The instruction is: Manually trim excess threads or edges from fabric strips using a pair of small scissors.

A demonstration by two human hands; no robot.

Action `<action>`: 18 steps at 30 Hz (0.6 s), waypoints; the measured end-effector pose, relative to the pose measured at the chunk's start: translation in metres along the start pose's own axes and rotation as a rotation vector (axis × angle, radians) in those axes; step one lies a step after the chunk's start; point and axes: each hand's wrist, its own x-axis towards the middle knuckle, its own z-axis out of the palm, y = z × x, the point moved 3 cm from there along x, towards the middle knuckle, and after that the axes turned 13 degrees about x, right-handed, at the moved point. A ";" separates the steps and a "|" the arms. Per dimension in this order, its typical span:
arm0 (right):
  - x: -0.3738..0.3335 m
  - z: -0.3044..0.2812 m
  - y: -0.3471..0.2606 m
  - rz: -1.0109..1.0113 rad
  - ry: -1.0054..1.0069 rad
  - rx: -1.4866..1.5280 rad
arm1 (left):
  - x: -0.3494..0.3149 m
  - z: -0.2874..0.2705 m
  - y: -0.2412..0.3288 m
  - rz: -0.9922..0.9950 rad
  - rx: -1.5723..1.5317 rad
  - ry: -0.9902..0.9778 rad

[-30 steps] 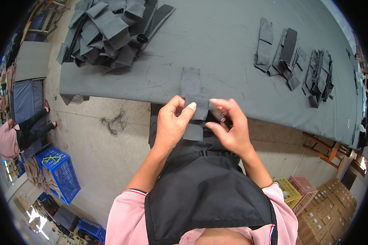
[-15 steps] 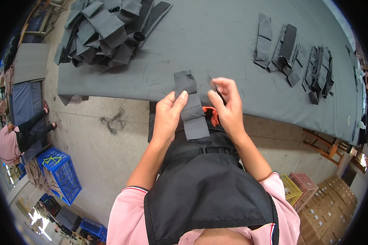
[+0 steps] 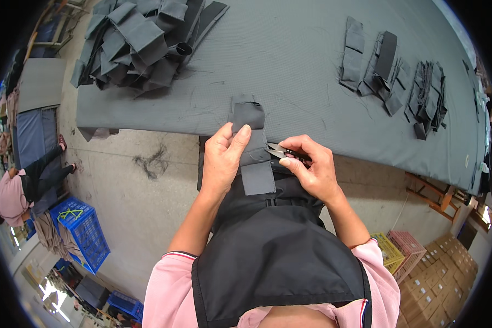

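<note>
A dark grey fabric strip [image 3: 258,179] hangs over the table's near edge, pinched between the thumb and fingers of my left hand [image 3: 228,156]. Its far end rests on the table, and loose threads show along its right side. My right hand [image 3: 310,167] is closed around small black-handled thread snips [image 3: 279,150]. Their metal blades point left and reach the strip's right edge, where a thread shows. Whether the blades have closed on that thread is too small to tell.
A heap of grey fabric pieces [image 3: 136,46] lies on the grey-covered table [image 3: 268,49] at far left. Several stacked strips [image 3: 385,57] lie at right. A blue crate [image 3: 82,235] and a person [image 3: 17,194] are on the left; cardboard boxes [image 3: 440,279] stand lower right.
My right hand has come down toward me, bringing the snips' blades to the strip's right edge. The strip has shifted slightly nearer to me in my left hand.
</note>
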 end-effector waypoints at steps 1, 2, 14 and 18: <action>0.001 0.000 -0.001 -0.001 -0.001 0.001 | -0.001 -0.001 0.000 0.005 0.004 -0.010; 0.001 0.001 -0.004 -0.078 0.000 -0.066 | -0.001 0.000 0.000 0.006 0.005 -0.010; -0.001 -0.001 -0.011 -0.257 -0.002 -0.269 | -0.002 -0.002 -0.002 0.033 0.033 -0.008; -0.002 0.001 -0.014 -0.358 -0.006 -0.416 | -0.001 -0.004 -0.005 0.014 0.051 -0.019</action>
